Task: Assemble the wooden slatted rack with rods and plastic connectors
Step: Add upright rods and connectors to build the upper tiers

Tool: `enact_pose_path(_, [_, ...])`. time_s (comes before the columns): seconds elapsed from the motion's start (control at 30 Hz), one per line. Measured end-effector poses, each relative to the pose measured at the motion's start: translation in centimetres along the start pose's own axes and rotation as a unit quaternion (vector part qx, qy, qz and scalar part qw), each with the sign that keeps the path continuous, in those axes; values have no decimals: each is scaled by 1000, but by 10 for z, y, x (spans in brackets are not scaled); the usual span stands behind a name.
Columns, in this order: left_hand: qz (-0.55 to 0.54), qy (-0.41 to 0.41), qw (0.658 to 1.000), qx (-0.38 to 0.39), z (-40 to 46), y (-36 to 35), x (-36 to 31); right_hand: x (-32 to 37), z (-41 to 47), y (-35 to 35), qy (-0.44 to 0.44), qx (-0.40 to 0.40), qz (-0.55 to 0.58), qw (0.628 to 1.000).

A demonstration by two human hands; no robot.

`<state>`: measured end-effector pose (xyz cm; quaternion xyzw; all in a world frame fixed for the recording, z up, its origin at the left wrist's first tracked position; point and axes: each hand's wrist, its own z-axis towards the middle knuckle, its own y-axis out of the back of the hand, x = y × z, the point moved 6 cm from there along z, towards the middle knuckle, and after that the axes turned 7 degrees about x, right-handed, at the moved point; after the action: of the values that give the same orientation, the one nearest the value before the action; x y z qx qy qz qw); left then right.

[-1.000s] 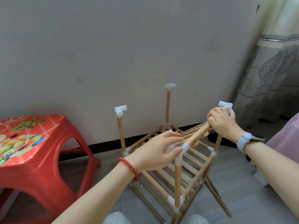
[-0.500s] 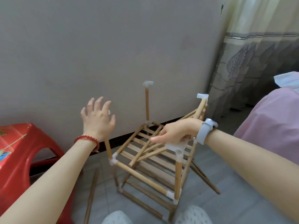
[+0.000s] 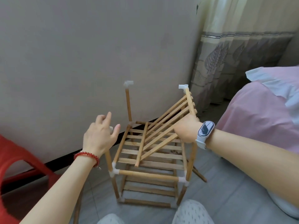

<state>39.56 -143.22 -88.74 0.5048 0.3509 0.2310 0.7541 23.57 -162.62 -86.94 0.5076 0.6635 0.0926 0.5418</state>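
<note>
Two hands: left hand [image 3: 100, 136] had released the near connector, fingers spread; right hand [image 3: 186, 129] gripped the tilted slatted panel [image 3: 163, 128], unseated.

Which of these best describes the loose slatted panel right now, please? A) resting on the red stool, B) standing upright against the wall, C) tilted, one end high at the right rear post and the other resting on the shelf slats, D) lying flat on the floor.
C: the slatted panel slopes from the right rear post down onto the shelf slats, with the right hand at its raised side.
</note>
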Motion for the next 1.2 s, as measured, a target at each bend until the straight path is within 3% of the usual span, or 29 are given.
enact_pose_path(0.1, [-22,-67,997,9,-11,2,-27,-13,10,-19,-79,5,-45,996])
enact_pose_path(0.17, [-71,-98,993,8,-17,2,-32,1,22,-27,-53,-16,5,998])
enact_pose_path(0.27, [-206,-75,976,-15,-23,-4,-27,36,46,-41,6,-73,77,994])
enact_pose_path(0.37, [-321,-37,946,-30,-22,-12,-25,69,73,-65,22,-62,113,991])
enact_pose_path(0.63, [-366,4,931,-18,-18,-13,-17,99,93,-59,-9,-124,183,975])
enact_pose_path(0.97, [-360,63,931,-22,-36,-4,1,57,55,31,2,-315,327,891])
enact_pose_path(1.2, [-389,119,914,7,-39,-9,-1,48,44,39,7,-309,368,877])
